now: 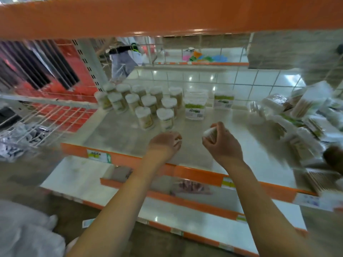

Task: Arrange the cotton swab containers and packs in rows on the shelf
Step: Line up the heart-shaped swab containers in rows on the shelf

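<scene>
Head view: right hand (220,143) grasps a tub (210,134), tilted, just right of the front row of tubs (156,118); left hand (166,142), curled, grip unclear, lies nearer that row.

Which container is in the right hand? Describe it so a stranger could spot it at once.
Start at the shelf with the orange front edge. At its middle front, right of the standing heart-lidded containers, the right hand grips a small cotton swab container. Unlike the others, it is off the shelf and tilted.
</scene>
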{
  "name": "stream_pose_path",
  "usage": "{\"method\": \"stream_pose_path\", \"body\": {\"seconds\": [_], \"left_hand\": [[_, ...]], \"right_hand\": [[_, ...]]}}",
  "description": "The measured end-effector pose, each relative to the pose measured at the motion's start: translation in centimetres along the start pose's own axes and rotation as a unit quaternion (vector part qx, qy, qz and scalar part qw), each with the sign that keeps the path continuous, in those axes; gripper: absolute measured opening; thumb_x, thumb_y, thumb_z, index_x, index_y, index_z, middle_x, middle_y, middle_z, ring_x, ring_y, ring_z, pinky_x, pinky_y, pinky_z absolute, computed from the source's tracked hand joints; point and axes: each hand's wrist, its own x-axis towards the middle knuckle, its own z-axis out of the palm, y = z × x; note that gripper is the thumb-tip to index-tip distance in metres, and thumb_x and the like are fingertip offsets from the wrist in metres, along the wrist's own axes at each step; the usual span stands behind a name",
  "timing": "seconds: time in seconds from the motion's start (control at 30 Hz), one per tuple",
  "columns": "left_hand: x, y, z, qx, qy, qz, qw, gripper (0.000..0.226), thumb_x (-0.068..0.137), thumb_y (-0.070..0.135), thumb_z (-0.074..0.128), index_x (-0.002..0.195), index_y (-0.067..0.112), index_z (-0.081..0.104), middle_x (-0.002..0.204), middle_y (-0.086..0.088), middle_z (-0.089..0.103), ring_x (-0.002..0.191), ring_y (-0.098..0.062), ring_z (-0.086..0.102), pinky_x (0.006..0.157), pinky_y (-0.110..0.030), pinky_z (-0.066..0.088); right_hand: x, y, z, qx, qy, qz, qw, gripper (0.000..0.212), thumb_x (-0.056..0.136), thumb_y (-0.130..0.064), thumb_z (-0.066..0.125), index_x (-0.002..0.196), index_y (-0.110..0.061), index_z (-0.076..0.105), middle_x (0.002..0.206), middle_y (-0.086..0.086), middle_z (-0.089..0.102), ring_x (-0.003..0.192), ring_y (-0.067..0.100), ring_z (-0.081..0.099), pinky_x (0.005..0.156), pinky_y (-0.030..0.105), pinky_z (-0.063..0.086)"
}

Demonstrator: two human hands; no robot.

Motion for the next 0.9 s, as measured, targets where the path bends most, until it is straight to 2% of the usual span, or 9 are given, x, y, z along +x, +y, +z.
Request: {"method": "stream_pose_path", "body": {"seconds": [0.1, 0.2, 0.37, 0.43, 0.5, 0.6, 0.73, 0.8, 0.9], "left_hand": [[-2.4, -2.8, -0.2, -0.015, 0.040, 0.012, 0.999, 0.030, 0.096, 0.030, 0.048, 0.122, 0.018, 0.058, 0.121, -0.004, 0.061, 0.111, -0.021, 0.055, 0.087, -0.030, 0.040], [-4.9, -5.7, -0.7, -0.034, 0.060, 0.000, 0.998, 0.027, 0.094, 0.029, 0.052, 0.116, 0.017, 0.063, 0.114, -0.007, 0.064, 0.108, -0.025, 0.057, 0.086, -0.032, 0.043], [-10.0, -11.4, -1.9, -0.037, 0.071, -0.041, 0.996, 0.027, 0.094, 0.030, 0.051, 0.116, 0.020, 0.062, 0.116, -0.005, 0.063, 0.111, -0.024, 0.056, 0.086, -0.032, 0.042], [-11.9, -13.7, -2.4, -0.033, 0.090, -0.047, 0.994, 0.026, 0.093, 0.029, 0.052, 0.115, 0.019, 0.062, 0.115, -0.004, 0.063, 0.110, -0.023, 0.056, 0.084, -0.031, 0.040], [-13.4, -15.8, -3.0, -0.031, 0.091, -0.055, 0.994, 0.026, 0.092, 0.029, 0.052, 0.113, 0.019, 0.063, 0.113, -0.004, 0.064, 0.107, -0.023, 0.057, 0.083, -0.032, 0.043], [-15.4, -18.8, -3.6, -0.031, 0.091, -0.072, 0.993, 0.024, 0.092, 0.031, 0.051, 0.109, 0.019, 0.064, 0.108, -0.002, 0.066, 0.103, -0.024, 0.059, 0.082, -0.035, 0.047], [-17.5, -22.3, -4.3, -0.045, 0.096, -0.093, 0.990, 0.026, 0.093, 0.028, 0.050, 0.113, 0.019, 0.064, 0.111, -0.001, 0.065, 0.103, -0.022, 0.058, 0.083, -0.035, 0.047], [-18.1, -23.7, -4.3, -0.057, 0.096, -0.106, 0.988, 0.026, 0.094, 0.029, 0.050, 0.113, 0.019, 0.063, 0.110, -0.001, 0.065, 0.104, -0.022, 0.058, 0.083, -0.036, 0.048], [-18.6, -25.6, -4.1, -0.078, 0.098, -0.128, 0.984, 0.025, 0.093, 0.031, 0.050, 0.111, 0.020, 0.063, 0.108, 0.001, 0.065, 0.103, -0.020, 0.058, 0.083, -0.037, 0.049]], "right_hand": [[-1.5, -2.3, 1.8, 0.021, -0.024, 0.006, 0.999, 0.040, 0.086, -0.037, 0.059, 0.119, -0.021, 0.043, 0.106, 0.001, 0.057, 0.084, 0.021, 0.054, 0.069, 0.030, 0.038], [-3.3, -4.7, 3.7, 0.039, -0.026, -0.007, 0.999, 0.039, 0.086, -0.036, 0.059, 0.118, -0.019, 0.044, 0.105, 0.003, 0.057, 0.092, 0.026, 0.058, 0.072, 0.032, 0.043], [-5.5, -10.2, 7.1, 0.080, -0.047, -0.030, 0.995, 0.033, 0.086, -0.031, 0.060, 0.113, -0.018, 0.046, 0.095, 0.002, 0.054, 0.089, 0.026, 0.057, 0.070, 0.030, 0.038], [-6.2, -12.3, 8.7, 0.092, -0.053, -0.030, 0.994, 0.034, 0.085, -0.034, 0.060, 0.112, -0.020, 0.046, 0.100, 0.006, 0.058, 0.092, 0.028, 0.058, 0.075, 0.035, 0.045], [-7.0, -14.4, 10.2, 0.091, -0.069, -0.028, 0.993, 0.038, 0.085, -0.035, 0.061, 0.116, -0.019, 0.046, 0.107, 0.008, 0.058, 0.098, 0.029, 0.057, 0.080, 0.038, 0.046], [-8.4, -17.2, 12.3, 0.094, -0.081, -0.050, 0.991, 0.039, 0.086, -0.034, 0.061, 0.118, -0.015, 0.048, 0.105, 0.006, 0.058, 0.099, 0.029, 0.057, 0.075, 0.033, 0.041], [-9.5, -19.8, 15.1, 0.090, -0.099, -0.064, 0.989, 0.039, 0.086, -0.036, 0.062, 0.117, -0.017, 0.048, 0.102, 0.009, 0.063, 0.094, 0.031, 0.059, 0.067, 0.030, 0.036], [-9.6, -20.9, 16.0, 0.083, -0.114, -0.064, 0.988, 0.038, 0.086, -0.034, 0.062, 0.117, -0.018, 0.048, 0.100, 0.006, 0.062, 0.093, 0.030, 0.060, 0.067, 0.030, 0.037], [-9.3, -22.3, 17.2, 0.088, -0.129, -0.070, 0.985, 0.038, 0.087, -0.034, 0.060, 0.120, -0.019, 0.048, 0.096, -0.003, 0.051, 0.086, 0.020, 0.053, 0.070, 0.029, 0.038]]}}
